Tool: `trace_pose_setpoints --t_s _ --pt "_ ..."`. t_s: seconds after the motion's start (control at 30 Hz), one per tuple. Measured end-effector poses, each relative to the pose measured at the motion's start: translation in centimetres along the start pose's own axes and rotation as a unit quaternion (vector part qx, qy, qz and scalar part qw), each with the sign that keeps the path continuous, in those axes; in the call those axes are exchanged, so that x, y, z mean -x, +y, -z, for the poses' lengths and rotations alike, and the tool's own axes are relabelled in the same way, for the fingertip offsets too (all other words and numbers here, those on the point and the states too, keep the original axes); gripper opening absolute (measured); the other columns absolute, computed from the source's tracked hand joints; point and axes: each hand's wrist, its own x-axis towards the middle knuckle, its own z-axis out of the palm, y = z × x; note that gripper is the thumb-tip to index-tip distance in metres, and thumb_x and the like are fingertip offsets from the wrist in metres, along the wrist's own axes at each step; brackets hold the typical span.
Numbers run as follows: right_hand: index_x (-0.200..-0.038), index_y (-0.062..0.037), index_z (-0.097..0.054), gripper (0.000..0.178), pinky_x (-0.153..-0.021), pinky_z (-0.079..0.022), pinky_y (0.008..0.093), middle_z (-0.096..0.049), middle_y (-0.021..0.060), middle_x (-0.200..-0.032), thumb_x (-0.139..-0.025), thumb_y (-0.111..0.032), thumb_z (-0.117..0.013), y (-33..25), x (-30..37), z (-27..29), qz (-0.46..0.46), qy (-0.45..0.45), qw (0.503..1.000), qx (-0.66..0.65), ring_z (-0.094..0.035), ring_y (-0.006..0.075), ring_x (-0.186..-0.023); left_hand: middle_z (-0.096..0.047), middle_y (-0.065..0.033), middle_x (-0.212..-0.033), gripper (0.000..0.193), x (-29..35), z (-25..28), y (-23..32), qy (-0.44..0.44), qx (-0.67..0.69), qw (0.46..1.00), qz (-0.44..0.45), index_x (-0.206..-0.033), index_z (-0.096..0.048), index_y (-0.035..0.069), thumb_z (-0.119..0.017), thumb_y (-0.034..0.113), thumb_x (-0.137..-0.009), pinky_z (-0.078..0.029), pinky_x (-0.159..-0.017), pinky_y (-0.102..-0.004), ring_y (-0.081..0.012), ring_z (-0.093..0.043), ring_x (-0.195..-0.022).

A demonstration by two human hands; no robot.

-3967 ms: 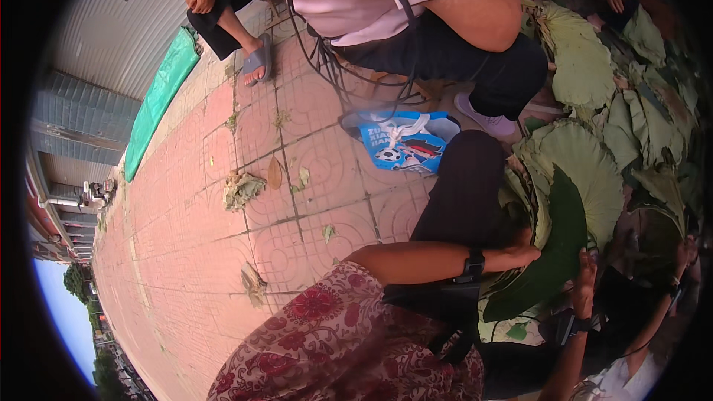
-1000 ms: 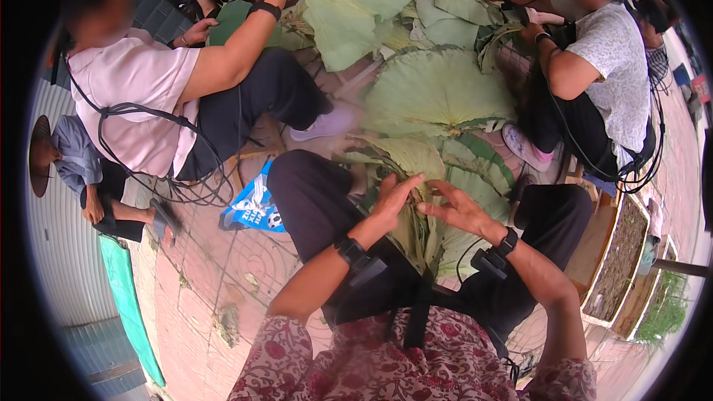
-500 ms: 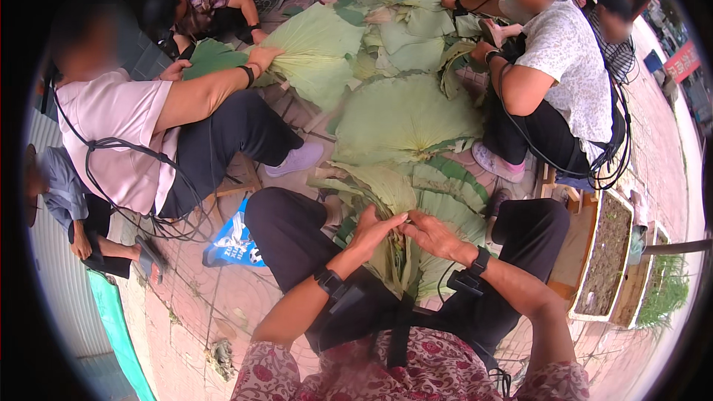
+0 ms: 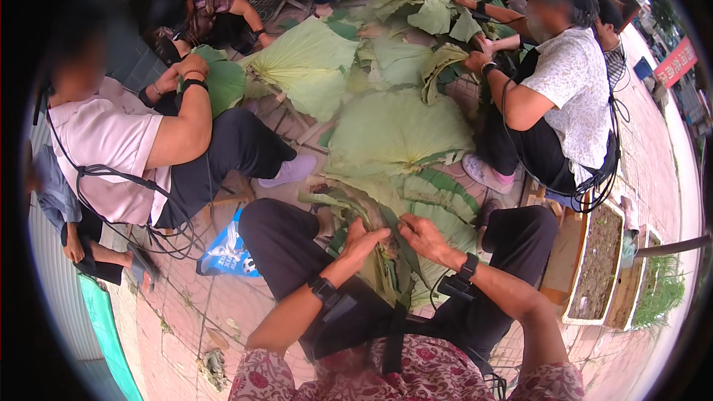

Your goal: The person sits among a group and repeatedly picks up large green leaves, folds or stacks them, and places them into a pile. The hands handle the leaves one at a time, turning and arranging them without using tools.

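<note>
So the darker folded leaf [image 4: 405,255] is right between the two hands, above the lap; the right hand [image 4: 431,242] has thumb and fingers drawn together on its edge, which looks like a pinch; the left hand [image 4: 362,245] comes in from the other side with its thumb pointing across at the leaf, but its fingers are tucked behind and I can't tell if they're gripping or just resting.

Under that is a bunch of pale leaves [image 4: 380,275], sitting between the knees of the dark trousers [image 4: 297,241]; I'd guess it's there so both hands reach it without leaning, and the thighs probably stop it spreading; a broad pale leaf [image 4: 397,134] lies flat just beyond, maybe because it's too wide to sit in the lap.

Hard to make out: where the folded leaf's lower end goes, since it runs into the other leaves near a black strap [image 4: 395,341]; the bunch's underside is hidden too; the blue bag [image 4: 230,249] is partly covered by the left knee; the co-worker in pink [image 4: 111,148] has a green leaf [image 4: 225,87], with the grip unclear; people at the far edge are cut off.
</note>
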Motion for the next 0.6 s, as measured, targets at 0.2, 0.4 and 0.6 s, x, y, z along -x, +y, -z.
trace_pose_setpoints --t_s 0.2,0.4,0.6 --pt "-0.107 -0.0015 -0.065 0.022 -0.071 -0.048 0.0487 -0.064 0.0261 -0.087 -0.093 -0.018 -0.064 -1.3 -1.0 0.6 0.050 -0.002 0.994 0.095 -0.063 0.0450 -0.085 -0.068 -0.0119 -0.103 0.041 -1.2 1.0 -1.3 0.020 -0.018 1.000 0.006 -0.114 -0.058 -0.003 -0.078 0.007 -0.079 -0.054 -0.080 -0.0348 -0.0209 -0.066 -0.093" --pt "-0.103 -0.0074 -0.072 0.019 -0.073 -0.053 0.0495 -0.069 0.0200 -0.081 -0.088 -0.017 -0.068 -0.1 -2.0 3.0 -0.024 0.040 0.956 0.288 -0.067 0.0428 -0.083 -0.068 -0.0132 -0.109 0.047 -1.6 1.4 -1.9 0.021 -0.044 0.999 -0.009 -0.120 -0.057 -0.004 -0.077 0.007 -0.079 -0.053 -0.084 -0.0350 -0.0221 -0.066 -0.098" --pt "-0.112 -0.0041 -0.071 0.024 -0.067 -0.055 0.0413 -0.071 0.0186 -0.083 -0.095 -0.019 -0.065 0.7 -3.3 5.6 -0.107 0.139 0.980 0.094 -0.073 0.0254 -0.072 -0.066 -0.0126 -0.111 0.053 -0.2 1.8 -0.5 0.027 -0.044 0.999 0.002 -0.125 -0.054 -0.004 -0.077 0.009 -0.078 -0.051 -0.085 -0.0347 -0.0221 -0.063 -0.099"
